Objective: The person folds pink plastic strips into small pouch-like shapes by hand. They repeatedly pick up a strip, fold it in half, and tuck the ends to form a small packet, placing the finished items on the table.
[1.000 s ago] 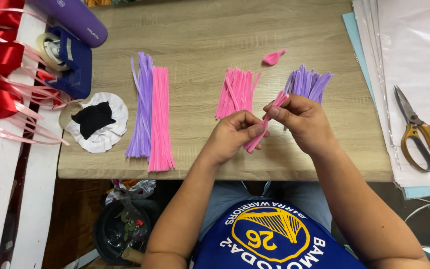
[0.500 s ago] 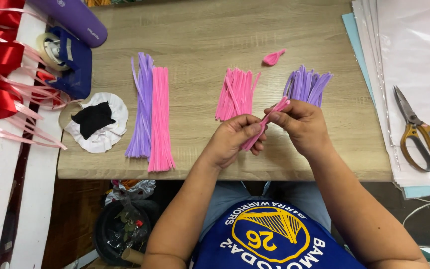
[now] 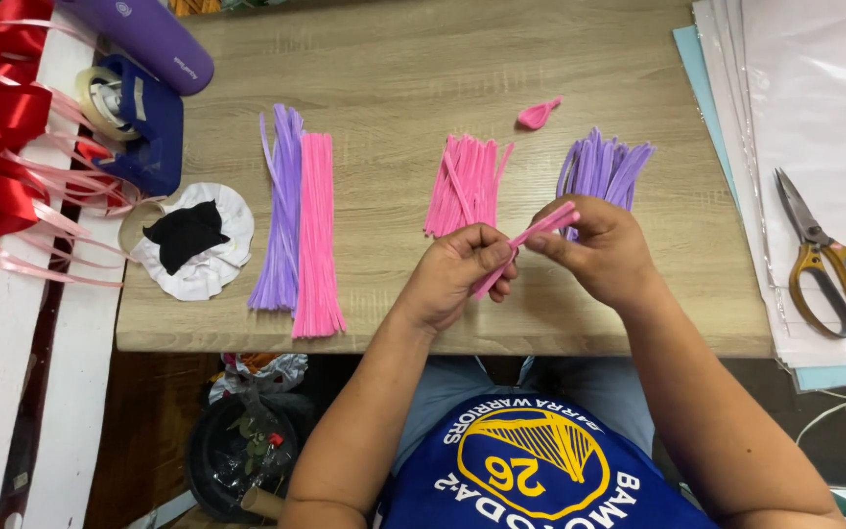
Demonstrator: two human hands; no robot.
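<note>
A wooden table [image 3: 394, 78] fills most of the view, and the person sits at its near edge with both hands above it. Between those hands runs a pink pipe cleaner [image 3: 526, 240], held just above the tabletop near the front edge, slanting from lower left up to the right. It looks thin and fuzzy, bright pink, and seems to be doubled, with two ends showing side by side at the upper right.

The left hand [image 3: 462, 274] is curled nearly closed, fingers wrapped around the lower part of the pipe cleaner. The right hand [image 3: 599, 250] is also mostly closed, pinching the upper part between thumb and fingers, so both hands grip the same piece and nearly touch each other.

Just behind the hands lie a short pink bundle [image 3: 467, 184] and a short purple bundle [image 3: 604, 167], the latter partly hidden by the right hand. Farther left lie a long purple bundle [image 3: 279, 211] and a long pink bundle [image 3: 315, 235], side by side. A small pink loop [image 3: 538, 115] sits beyond the short bundles. Scissors [image 3: 820, 255] rest on paper sheets [image 3: 795, 88] at the right.
</note>
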